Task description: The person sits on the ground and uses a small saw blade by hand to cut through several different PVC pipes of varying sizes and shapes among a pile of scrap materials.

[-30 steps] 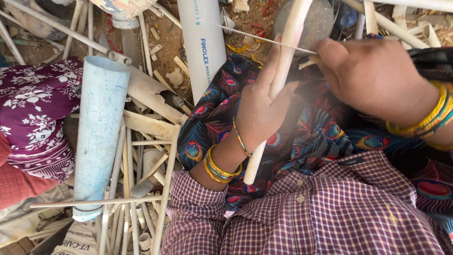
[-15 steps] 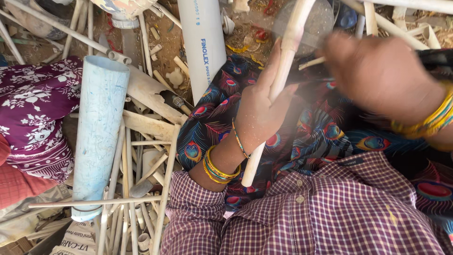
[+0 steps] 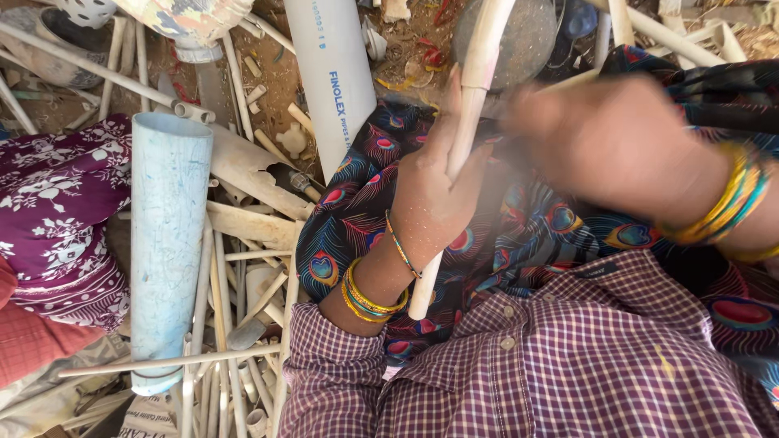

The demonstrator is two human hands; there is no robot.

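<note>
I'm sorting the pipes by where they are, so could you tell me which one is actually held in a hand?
The thin cream pipe, gripped by the left hand over the lap. The wide pale blue pipe and wide white pipe lie untouched on the ground.

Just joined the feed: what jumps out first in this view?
At centre, the left hand grips a thin cream pipe that runs up out of the lap, over peacock-feather cloth. The right hand, upper right, is blurred near that pipe; whether it holds anything cannot be told. On the left a wide pale blue pipe lies over a litter of thin cream pipe offcuts on the dirt.
</note>
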